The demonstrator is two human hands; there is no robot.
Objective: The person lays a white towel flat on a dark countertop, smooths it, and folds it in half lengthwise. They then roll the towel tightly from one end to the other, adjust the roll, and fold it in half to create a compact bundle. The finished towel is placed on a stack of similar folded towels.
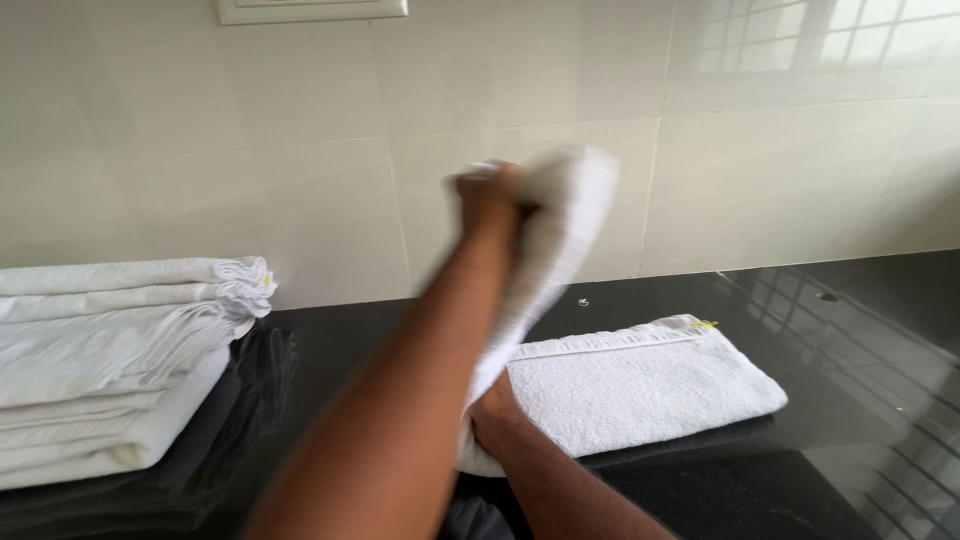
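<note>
Nearest the camera, the right hand sits low over the black glossy table, pressed against the near left corner of the white towel; its fingers are hidden under the cloth, so it looks to be gripping the towel's lower edge, though how tightly cannot be told. The left forearm rises across the middle of the view, and the left hand is lifted well above the table with its fingers closed around an upper part of the same towel, which bunches over the fist and hangs down in a blurred strip toward the right hand. The rest of the towel lies flat on the table to the right of both hands, folded into a thick rectangle with a small yellow tag at its far right corner. On the left side of the table, well apart from the hands, stands a stack of folded white cloths, several layers high, its edges roughly aligned and its reflection showing in the dark surface beside it. Behind everything runs a wall of pale glossy tiles, with a white switch plate at the top edge.
</note>
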